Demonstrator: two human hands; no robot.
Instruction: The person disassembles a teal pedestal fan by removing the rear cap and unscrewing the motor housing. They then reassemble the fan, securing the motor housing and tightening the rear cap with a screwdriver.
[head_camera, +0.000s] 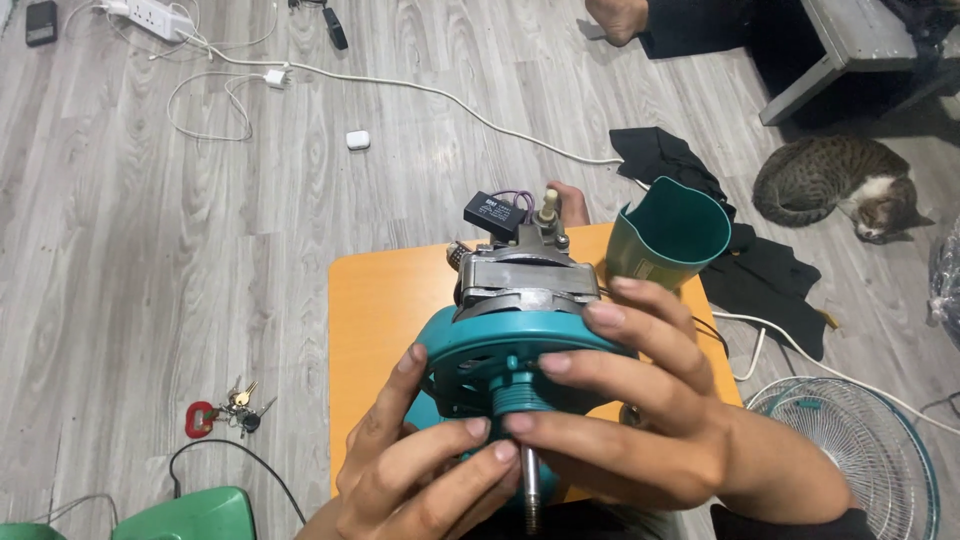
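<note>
Item: fan motor (525, 275) with teal front housing (500, 350), sitting at centre frame over the orange table (375, 300). Left hand (420, 470) and right hand (620, 420) are both pinching the threaded collar (518, 400) on the shaft (532, 490). Risk: fingers slipping off the threads, motor tipping toward the teal cover (670, 235) at 1 o'clock, purple capacitor wires (515, 200) snagging.

The worktop (375, 300) lies bare along its left side, open to a hand from the floor there. The motor (520, 300) fills the middle, both hands clasped on it. The teal cup (668, 235) blocks the far right corner, with black cloth (760, 275) and the fan grille (850, 440) just beyond.
</note>
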